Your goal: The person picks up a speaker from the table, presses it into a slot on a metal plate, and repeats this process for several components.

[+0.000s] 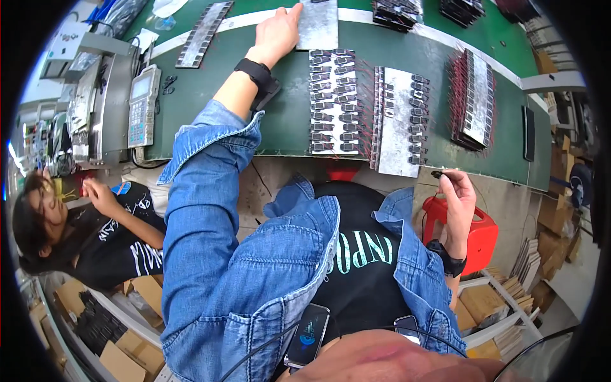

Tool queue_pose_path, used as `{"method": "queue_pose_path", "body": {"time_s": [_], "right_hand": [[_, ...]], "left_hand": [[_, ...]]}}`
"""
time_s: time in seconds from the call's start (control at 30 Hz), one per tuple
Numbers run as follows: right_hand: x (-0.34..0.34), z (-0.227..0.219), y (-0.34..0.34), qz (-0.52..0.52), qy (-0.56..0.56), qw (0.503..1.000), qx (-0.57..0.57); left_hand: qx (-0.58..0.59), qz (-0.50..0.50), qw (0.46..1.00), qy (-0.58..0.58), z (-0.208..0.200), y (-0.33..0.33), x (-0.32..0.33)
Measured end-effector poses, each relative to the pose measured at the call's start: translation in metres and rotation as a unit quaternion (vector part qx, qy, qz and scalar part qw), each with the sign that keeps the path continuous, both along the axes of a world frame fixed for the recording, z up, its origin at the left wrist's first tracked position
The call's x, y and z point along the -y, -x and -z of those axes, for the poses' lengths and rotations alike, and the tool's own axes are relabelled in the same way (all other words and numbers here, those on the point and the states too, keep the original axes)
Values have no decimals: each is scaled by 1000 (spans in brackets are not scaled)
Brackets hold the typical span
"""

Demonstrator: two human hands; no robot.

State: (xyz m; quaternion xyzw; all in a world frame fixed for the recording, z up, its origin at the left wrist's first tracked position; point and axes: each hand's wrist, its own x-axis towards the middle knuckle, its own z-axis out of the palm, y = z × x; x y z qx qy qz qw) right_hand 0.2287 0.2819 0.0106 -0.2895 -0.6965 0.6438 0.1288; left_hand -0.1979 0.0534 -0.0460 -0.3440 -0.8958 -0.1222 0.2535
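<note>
My left hand (pixel 279 33) is stretched far across the bench, its fingers closed at the left edge of a bare grey metal plate (pixel 318 28). In my right hand (pixel 458 196), just off the bench's front edge, a small black component (pixel 436 174) is pinched between thumb and fingers. Nearest to that hand lies a metal plate (pixel 400 127) with small black parts along both long edges, overhanging the bench front. Left of it, another plate (pixel 324 105) carries two columns of black parts with thin red wires.
A stack of wired plates (pixel 472 99) lies at the right of the green bench (pixel 254 137). A filled strip (pixel 203 35) and a grey keypad device (pixel 143 105) are at the left. A red stool (pixel 480 239) stands below. A co-worker (pixel 95 223) sits at left.
</note>
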Motion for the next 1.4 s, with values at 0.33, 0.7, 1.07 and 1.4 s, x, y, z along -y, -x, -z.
{"method": "queue_pose_path", "body": {"time_s": [0.33, 0.7, 1.07, 1.4], "right_hand": [[5, 11, -13, 30, -9, 999, 13], [0, 20, -9, -2, -12, 1000, -7], [3, 18, -6, -5, 14, 1000, -22], [1, 16, -13, -13, 4, 1000, 1]], "left_hand": [[-52, 47, 992, 103, -8, 9, -10], [4, 72, 992, 103, -27, 6, -14], [-54, 42, 983, 168, -4, 38, -18], [-17, -12, 999, -42, -80, -22, 86]]}}
